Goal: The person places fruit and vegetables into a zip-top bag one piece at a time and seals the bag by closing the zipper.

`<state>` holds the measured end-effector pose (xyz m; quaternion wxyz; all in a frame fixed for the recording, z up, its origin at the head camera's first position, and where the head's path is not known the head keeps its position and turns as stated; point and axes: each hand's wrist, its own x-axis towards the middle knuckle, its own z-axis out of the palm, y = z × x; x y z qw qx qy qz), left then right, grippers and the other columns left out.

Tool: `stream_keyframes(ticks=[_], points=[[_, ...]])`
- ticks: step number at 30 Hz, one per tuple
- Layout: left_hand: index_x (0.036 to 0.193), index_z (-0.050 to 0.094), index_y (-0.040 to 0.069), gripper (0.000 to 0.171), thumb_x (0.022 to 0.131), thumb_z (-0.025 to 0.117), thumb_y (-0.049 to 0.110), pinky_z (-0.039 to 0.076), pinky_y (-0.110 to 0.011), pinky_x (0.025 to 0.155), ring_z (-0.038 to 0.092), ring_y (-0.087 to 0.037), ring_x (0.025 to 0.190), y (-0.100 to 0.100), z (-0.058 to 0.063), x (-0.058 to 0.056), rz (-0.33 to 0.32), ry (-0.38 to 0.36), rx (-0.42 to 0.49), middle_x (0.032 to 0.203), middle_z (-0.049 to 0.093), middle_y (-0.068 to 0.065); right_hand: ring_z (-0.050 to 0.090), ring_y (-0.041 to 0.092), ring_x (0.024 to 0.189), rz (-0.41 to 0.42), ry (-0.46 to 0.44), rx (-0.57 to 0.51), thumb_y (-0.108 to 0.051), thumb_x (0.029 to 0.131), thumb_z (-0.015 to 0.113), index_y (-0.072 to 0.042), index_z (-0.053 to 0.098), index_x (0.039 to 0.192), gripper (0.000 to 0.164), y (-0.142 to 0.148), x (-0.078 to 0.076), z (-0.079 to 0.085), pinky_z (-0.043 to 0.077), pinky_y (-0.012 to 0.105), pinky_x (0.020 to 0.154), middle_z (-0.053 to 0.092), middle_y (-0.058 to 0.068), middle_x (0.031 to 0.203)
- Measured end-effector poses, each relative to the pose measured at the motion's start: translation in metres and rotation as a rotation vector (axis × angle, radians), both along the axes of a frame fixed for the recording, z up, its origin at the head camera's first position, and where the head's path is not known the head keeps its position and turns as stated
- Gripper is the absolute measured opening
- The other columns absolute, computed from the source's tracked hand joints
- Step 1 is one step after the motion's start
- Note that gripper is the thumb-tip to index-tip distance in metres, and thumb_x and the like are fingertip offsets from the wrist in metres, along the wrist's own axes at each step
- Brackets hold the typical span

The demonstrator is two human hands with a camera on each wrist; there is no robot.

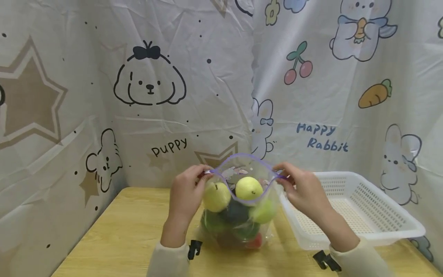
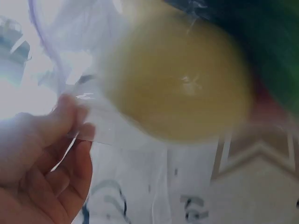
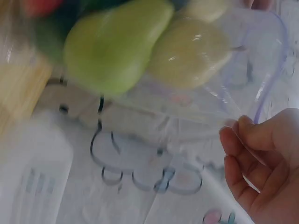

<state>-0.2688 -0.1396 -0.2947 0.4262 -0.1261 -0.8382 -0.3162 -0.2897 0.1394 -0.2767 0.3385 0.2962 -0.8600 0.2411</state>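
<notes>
A clear zip bag [image 1: 226, 238] with a purple zip edge stands over the table, its mouth spread apart. My left hand [image 1: 187, 190] pinches the left end of the zip edge, and my right hand [image 1: 306, 190] pinches the right end. Inside are two yellow pears [image 1: 216, 197], a green pear [image 3: 117, 46], dark green produce [image 1: 235, 213] and something red [image 1: 254, 241] at the bottom. The left wrist view has a yellow pear [image 2: 182, 84] close up and blurred, beside the left hand's thumb and fingers.
A white plastic basket [image 1: 346, 238] with slotted walls sits to the right of the bag on the wooden table [image 1: 121, 231]. Behind hangs a pale curtain [image 1: 214, 84] printed with cartoon animals. Black clips [image 1: 194, 249] show at both sleeves.
</notes>
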Motion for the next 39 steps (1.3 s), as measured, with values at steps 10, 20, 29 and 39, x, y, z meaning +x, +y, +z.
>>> stream_keyframes(ticks=[10, 20, 29, 39], points=[[0.085, 0.073, 0.022, 0.009, 0.079, 0.069, 0.027, 0.042, -0.031, 0.045, 0.054, -0.011, 0.057, -0.027, -0.007, -0.002, 0.094, -0.109, 0.048, 0.077, 0.073, 0.001, 0.058, 0.010, 0.056, -0.079, -0.004, -0.033, -0.009, 0.078, 0.069, -0.015, 0.067, 0.100, 0.022, 0.003, -0.004, -0.010, 0.046, 0.032, 0.046, 0.075, 0.003, 0.076], [0.088, 0.072, 0.023, 0.012, 0.081, 0.068, 0.030, 0.050, -0.033, 0.054, 0.060, -0.009, 0.067, -0.037, -0.003, 0.002, 0.029, -0.161, 0.084, 0.078, 0.073, 0.002, 0.061, 0.012, 0.060, -0.078, 0.013, -0.033, -0.010, 0.079, 0.069, -0.016, 0.070, 0.085, 0.009, 0.007, -0.003, -0.013, 0.053, 0.036, 0.053, 0.075, 0.002, 0.075], [0.089, 0.071, 0.024, 0.010, 0.084, 0.064, 0.030, 0.055, -0.038, 0.063, 0.061, -0.011, 0.073, -0.041, 0.000, 0.005, -0.006, -0.285, 0.031, 0.080, 0.071, 0.002, 0.064, 0.018, 0.064, -0.150, -0.026, 0.020, -0.008, 0.079, 0.068, -0.015, 0.067, 0.081, 0.008, 0.012, -0.006, -0.014, 0.049, 0.038, 0.051, 0.074, 0.004, 0.074], [0.100, 0.069, 0.023, 0.016, 0.087, 0.062, 0.018, 0.058, -0.038, 0.068, 0.062, -0.010, 0.078, -0.044, 0.002, 0.010, -0.091, -0.313, -0.026, 0.088, 0.073, 0.002, 0.063, 0.029, 0.088, -0.108, -0.063, 0.033, -0.001, 0.078, 0.060, -0.008, 0.064, 0.095, 0.019, 0.002, 0.007, -0.003, 0.053, 0.049, 0.073, 0.071, 0.012, 0.093]])
